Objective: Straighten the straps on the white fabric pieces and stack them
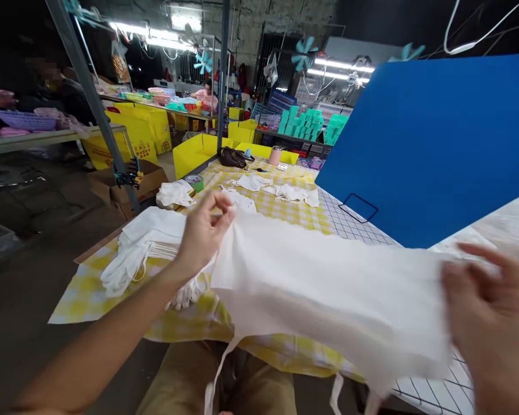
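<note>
Blurred, the right hand [491,308] grips a white cloth [328,276] by one end; the left hand [205,230] pinches another corner above the desk's near edge [281,349]. Folded white pieces [151,227] crowd leftward; beyond, checked covering [303,214] reaches a blue panel [432,144].

Table covering — yellow-and-white checked cloth [80,297]; black-on-white grid sheet [335,210], right side. Lying thereon: stack of white fabric pieces [153,225], left edge; loose white pieces [293,192], mid-table; toward far end — dark handbag [232,157], pink cup [275,155].
</note>
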The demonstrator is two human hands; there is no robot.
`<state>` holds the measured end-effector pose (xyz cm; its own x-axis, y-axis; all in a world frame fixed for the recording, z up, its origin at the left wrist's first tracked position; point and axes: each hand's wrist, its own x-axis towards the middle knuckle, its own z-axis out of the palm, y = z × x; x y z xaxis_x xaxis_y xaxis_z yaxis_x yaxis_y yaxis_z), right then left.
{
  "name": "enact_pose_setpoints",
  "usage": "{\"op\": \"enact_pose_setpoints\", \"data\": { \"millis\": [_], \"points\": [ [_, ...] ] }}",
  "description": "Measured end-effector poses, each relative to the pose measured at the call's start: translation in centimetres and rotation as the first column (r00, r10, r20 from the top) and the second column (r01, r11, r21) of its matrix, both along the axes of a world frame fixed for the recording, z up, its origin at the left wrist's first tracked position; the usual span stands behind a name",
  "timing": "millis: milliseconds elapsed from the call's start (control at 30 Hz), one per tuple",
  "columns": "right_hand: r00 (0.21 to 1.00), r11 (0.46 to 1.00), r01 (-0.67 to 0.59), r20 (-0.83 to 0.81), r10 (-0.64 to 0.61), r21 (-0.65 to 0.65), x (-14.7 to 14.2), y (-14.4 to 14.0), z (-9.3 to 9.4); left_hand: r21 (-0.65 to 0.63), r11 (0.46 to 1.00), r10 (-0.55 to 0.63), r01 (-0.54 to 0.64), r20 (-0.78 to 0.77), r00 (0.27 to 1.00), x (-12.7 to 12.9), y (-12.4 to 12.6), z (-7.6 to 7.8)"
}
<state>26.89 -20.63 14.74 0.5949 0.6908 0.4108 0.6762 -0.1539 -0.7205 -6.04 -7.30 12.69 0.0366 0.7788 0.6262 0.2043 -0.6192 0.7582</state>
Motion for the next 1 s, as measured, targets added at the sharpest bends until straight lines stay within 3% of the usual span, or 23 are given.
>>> {"op": "enact_pose_setpoints", "data": {
  "millis": [67,167,267,367,533,600,667,767,833,900,933,1000],
  "points": [
    [0.996,0.993,0.005,0.089,0.005,-0.115,-0.3,3.1,-3.4,-0.157,0.986,0.036,-0.061,-0.162,0.986,1.2,1.8,-4.8],
    [0.993,0.925,-0.057,0.077,0.093,-0.376,0.3,6.8,-9.8,-0.232,0.959,0.052,-0.163,-0.423,0.905,3.1,3.9,-11.2],
    [0.981,0.873,-0.053,0.136,0.135,-0.484,1.3,8.6,-14.8,-0.284,0.94,-0.023,-0.191,-0.608,0.793,4.4,5.3,-14.6],
    [0.969,0.873,-0.015,0.21,0.134,-0.488,2.2,10.0,-16.7,-0.274,0.931,-0.026,-0.242,-0.711,0.702,5.4,6.7,-14.9],
    [0.959,0.876,0.048,0.266,0.093,-0.479,2.8,12.9,-16.9,-0.181,0.925,0.007,-0.334,-0.871,0.492,7.2,8.9,-13.7],
    [0.953,0.876,0.079,0.293,0.073,-0.475,2.5,13.5,-16.9,-0.166,0.917,0.014,-0.362,-0.895,0.445,7.8,8.9,-13.7],
    [0.925,0.884,0.114,0.372,0.071,-0.454,1.9,13.3,-17.1,-0.105,0.938,0.048,-0.331,-0.905,0.423,8.1,8.1,-14.2],
    [0.827,0.889,0.072,0.525,0.2,-0.452,1.1,11.9,-17.7,-0.027,0.989,0.032,-0.142,-0.918,0.394,7.6,5.9,-15.5],
    [0.78,0.833,-0.017,0.513,0.357,-0.554,1.0,10.8,-18.3,-0.08,0.996,-0.064,-0.029,-0.93,0.361,6.9,4.6,-16.5],
    [0.789,0.74,-0.069,0.417,0.451,-0.669,1.6,9.8,-18.8,-0.164,0.986,-0.155,0.001,-0.933,0.324,6.0,3.9,-17.1],
    [0.811,0.705,-0.073,0.37,0.454,-0.705,2.0,9.4,-18.9,-0.191,0.982,-0.18,-0.005,-0.933,0.313,5.7,3.7,-17.2],
    [0.862,0.685,-0.058,0.309,0.401,-0.726,2.9,8.5,-18.6,-0.215,0.976,-0.197,-0.032,-0.934,0.298,5.2,3.5,-17.1]
  ]
}}
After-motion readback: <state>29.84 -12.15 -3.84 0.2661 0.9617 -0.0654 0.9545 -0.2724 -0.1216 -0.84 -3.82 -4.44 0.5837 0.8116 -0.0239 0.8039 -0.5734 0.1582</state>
